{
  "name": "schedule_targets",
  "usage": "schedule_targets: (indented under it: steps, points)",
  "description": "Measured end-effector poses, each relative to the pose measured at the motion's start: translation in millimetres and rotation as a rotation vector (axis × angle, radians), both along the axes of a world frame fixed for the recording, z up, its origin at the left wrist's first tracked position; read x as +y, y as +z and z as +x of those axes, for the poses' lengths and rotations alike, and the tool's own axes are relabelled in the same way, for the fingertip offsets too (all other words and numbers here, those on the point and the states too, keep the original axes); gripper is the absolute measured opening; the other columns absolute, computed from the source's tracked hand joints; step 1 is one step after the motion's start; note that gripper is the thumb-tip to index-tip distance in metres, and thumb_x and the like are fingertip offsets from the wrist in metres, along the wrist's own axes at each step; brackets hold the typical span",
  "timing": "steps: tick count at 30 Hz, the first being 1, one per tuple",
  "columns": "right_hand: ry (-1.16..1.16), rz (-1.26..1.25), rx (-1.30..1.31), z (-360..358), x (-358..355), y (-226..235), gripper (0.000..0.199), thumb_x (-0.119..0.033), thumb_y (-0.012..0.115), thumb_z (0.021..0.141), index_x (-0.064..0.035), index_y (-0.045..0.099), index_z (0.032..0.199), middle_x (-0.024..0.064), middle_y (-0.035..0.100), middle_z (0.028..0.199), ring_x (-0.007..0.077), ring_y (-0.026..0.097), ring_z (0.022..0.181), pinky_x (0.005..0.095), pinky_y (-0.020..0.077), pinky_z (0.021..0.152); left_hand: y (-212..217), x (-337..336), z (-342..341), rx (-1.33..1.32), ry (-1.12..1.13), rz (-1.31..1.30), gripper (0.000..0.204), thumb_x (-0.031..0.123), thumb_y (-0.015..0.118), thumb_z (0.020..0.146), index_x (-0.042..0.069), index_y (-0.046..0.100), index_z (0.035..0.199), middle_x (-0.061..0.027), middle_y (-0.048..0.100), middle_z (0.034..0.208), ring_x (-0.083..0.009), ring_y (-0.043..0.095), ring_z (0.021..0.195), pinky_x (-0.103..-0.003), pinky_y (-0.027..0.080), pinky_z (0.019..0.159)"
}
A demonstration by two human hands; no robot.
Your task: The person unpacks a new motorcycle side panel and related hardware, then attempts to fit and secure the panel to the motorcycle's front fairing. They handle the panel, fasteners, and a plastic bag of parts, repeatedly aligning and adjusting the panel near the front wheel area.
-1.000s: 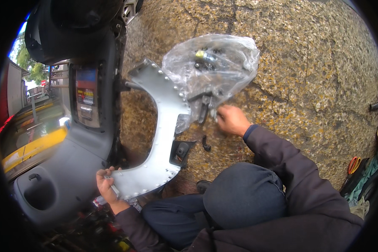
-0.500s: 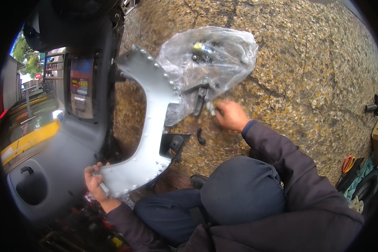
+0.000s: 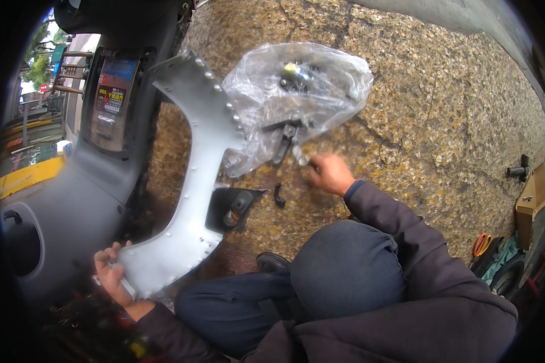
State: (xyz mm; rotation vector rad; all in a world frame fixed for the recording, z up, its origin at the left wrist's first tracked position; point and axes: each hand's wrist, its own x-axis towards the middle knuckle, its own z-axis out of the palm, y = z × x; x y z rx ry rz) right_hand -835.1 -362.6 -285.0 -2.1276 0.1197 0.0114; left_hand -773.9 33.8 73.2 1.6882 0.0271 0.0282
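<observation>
A curved silver-grey trim panel (image 3: 197, 163), lined with small studs along its edges, stands in front of me. My left hand (image 3: 113, 275) is closed around its lower left end. Beside a clear plastic bag (image 3: 254, 78), my right hand (image 3: 333, 173) has its fingers drawn together. A small whitish piece (image 3: 299, 156) shows at its fingertips, but whether they grip it is unclear. Dark parts show through the bag, and a black bracket (image 3: 283, 140) lies at its lower edge. A small curved black piece (image 3: 278, 196) rests on the ground near that hand.
Left of the panel is a large grey plastic body part (image 3: 97, 187). A black part with an opening (image 3: 239, 202) sits partly behind the panel. Red-orange handles (image 3: 482, 244), a green cloth (image 3: 501, 260) and a cardboard box (image 3: 531, 196) are at the right edge of the stony ground.
The panel and my left hand have shifted leftward in the picture, exposing more of the black part behind. My right hand stays beside the bag. The whole view has moved slightly.
</observation>
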Motion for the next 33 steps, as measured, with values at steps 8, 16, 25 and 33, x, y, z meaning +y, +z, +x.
schedule_targets:
  steps: [8,16,25,33]
  points:
    - [0.012,-0.031,-0.017,-9.0,5.0,5.2,0.014,-0.016,0.064,0.081,-0.0021,0.061,0.079,0.0199,0.062,0.077,0.0404,0.062,0.074,0.0500,0.0507,0.069,4.8,38.6,-16.2,-0.018,-0.066,0.041,0.034,-0.002,0.056,0.075,0.004,0.053,0.108,-0.0050,0.050,0.097,-0.0244,0.053,0.114,-0.053,0.042,0.107]
    - [0.046,-0.061,-0.005,-13.9,6.2,4.5,0.015,-0.017,0.064,0.081,-0.0022,0.062,0.079,0.0195,0.062,0.078,0.0404,0.063,0.075,0.0500,0.0510,0.069,33.4,71.6,-28.9,-0.007,-0.024,0.384,0.034,0.009,0.059,0.075,0.004,0.049,0.107,-0.0062,0.044,0.099,-0.0229,0.050,0.113,-0.049,0.038,0.109]
    - [0.078,-0.039,0.074,-16.8,1.9,2.4,0.016,-0.017,0.064,0.082,-0.0014,0.067,0.083,0.0200,0.066,0.082,0.0395,0.065,0.079,0.0480,0.0528,0.073,52.3,126.4,-74.8,0.056,0.087,0.476,0.033,0.014,0.057,0.069,0.005,0.046,0.098,-0.0054,0.039,0.095,-0.0211,0.045,0.103,-0.044,0.038,0.105]
    - [-0.034,-0.058,-0.069,42.0,-33.9,6.8,0.014,-0.014,0.066,0.081,-0.0006,0.069,0.080,0.0229,0.066,0.075,0.0393,0.067,0.072,0.0440,0.0539,0.068,34.8,297.0,-136.9,0.245,0.145,0.409,0.037,0.013,0.063,0.067,0.011,0.046,0.099,-0.0032,0.042,0.095,-0.0216,0.046,0.102,-0.045,0.041,0.101]
